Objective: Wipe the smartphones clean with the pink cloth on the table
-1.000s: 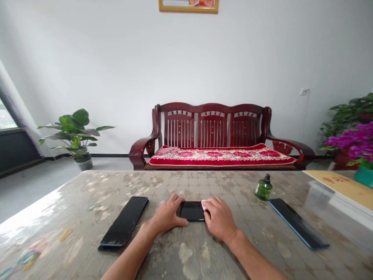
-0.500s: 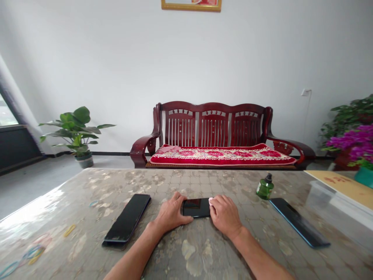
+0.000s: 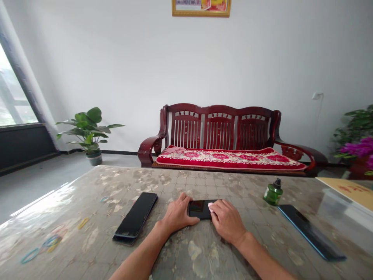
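Observation:
A black smartphone lies flat on the table in front of me, its glossy screen facing up. Its left end is gripped by my left hand, thumb along the near edge and fingers at the far edge. My right hand is closed over the phone's right part, pinching a small pale pink piece against the screen. Most of that piece is hidden under the fingers, so its kind cannot be made out. The phone's right end is covered by the same hand.
Another black phone lies left of my hands, and a blue-edged phone lies to the right. Behind that one stands a green pump bottle. Coloured rubber bands are scattered at the left. A clear plastic box sits at the right edge.
My right hand has slid a little left across the screen with the pale pink piece. My left hand keeps its grip on the phone. The camera has turned slightly left.

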A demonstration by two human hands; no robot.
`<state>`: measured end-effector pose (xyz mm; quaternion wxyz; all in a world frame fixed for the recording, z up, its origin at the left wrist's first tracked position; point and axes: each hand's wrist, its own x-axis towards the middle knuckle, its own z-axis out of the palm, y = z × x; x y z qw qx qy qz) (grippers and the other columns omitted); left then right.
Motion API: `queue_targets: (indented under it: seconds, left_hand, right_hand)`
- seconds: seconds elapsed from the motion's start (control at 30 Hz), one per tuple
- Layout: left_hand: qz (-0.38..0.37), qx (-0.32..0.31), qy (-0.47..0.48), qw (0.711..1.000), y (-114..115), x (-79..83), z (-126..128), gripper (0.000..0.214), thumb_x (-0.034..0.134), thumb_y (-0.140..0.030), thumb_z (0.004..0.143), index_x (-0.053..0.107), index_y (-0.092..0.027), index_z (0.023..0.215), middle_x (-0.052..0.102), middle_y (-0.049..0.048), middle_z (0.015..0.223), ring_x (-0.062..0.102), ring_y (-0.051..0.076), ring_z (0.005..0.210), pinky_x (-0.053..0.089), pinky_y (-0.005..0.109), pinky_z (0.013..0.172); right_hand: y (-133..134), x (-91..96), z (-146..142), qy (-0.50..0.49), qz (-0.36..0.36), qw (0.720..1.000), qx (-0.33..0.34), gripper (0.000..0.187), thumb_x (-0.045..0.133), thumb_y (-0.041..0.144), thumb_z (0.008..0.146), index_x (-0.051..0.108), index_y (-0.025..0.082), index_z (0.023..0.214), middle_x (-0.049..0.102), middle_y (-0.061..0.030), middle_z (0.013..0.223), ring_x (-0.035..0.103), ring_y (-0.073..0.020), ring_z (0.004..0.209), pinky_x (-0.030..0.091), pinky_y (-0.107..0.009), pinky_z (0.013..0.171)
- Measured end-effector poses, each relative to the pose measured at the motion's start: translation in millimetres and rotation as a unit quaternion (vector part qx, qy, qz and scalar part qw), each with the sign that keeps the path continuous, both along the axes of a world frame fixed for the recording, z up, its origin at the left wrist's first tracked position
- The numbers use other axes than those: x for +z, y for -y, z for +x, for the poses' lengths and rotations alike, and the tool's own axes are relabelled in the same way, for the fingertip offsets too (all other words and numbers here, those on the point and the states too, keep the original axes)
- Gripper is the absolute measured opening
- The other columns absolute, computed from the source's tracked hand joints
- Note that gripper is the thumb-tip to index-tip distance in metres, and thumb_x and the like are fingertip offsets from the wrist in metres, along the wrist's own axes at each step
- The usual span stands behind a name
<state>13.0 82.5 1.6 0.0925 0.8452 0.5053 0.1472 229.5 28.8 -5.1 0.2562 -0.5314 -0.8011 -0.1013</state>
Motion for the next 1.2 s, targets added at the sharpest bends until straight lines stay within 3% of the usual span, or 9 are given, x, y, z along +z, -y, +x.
queue_targets:
  seconds: [0.13,0.33,0.57,0.9,1.2]
  left_hand:
    - [0.006,-0.009,0.009,1.000,-2,-2.9,-1,0.051,0.074,-0.051,0.066,0.058,-0.027,0.108,0.057,0.0032,0.111,0.062,0.025,0.099,0.049,0.031,0.082]
    - [0.007,-0.020,0.013,1.000,-3,-3.9,-2,0.055,0.074,-0.052,0.066,0.057,-0.026,0.111,0.056,0.0036,0.111,0.062,0.025,0.098,0.050,0.031,0.082]
    - [0.010,-0.013,0.012,1.000,-3,-7.2,-2,0.052,0.074,-0.052,0.066,0.057,-0.027,0.109,0.056,0.0033,0.111,0.062,0.024,0.098,0.050,0.031,0.081]
    - [0.025,-0.015,-0.003,1.000,-3,-6.8,-2,0.055,0.074,-0.053,0.067,0.055,-0.027,0.112,0.056,0.0023,0.112,0.062,0.024,0.098,0.051,0.031,0.081]
    - [0.025,-0.018,0.002,1.000,-3,-6.7,-2,0.051,0.072,-0.051,0.069,0.055,-0.026,0.110,0.056,0.0022,0.111,0.062,0.023,0.098,0.049,0.030,0.080]
  right_hand:
    - [7,-2.7,2,0.007,0.018,0.999,-0.036,0.021,0.055,0.010,0.087,0.065,0.023,0.100,0.066,-0.0035,0.093,0.055,-0.0212,0.088,0.037,-0.033,0.079]
    - [5,-5.2,12,0.025,0.035,0.995,-0.093,0.017,0.056,0.010,0.086,0.066,0.023,0.091,0.066,-0.0054,0.086,0.056,-0.0234,0.086,0.036,-0.036,0.077]
    - [11,-7.6,0,-0.013,0.020,1.000,-0.009,0.024,0.054,0.008,0.087,0.065,0.023,0.103,0.067,-0.0041,0.099,0.058,-0.0208,0.092,0.041,-0.033,0.083]
    - [6,-10.2,23,-0.017,0.020,0.997,-0.078,0.024,0.053,0.008,0.088,0.067,0.021,0.102,0.069,-0.0051,0.098,0.060,-0.0222,0.094,0.044,-0.035,0.087]
    - [7,-9.2,16,-0.028,0.035,0.999,0.008,0.026,0.051,0.011,0.089,0.066,0.024,0.106,0.069,-0.0038,0.105,0.061,-0.0197,0.094,0.045,-0.032,0.086]
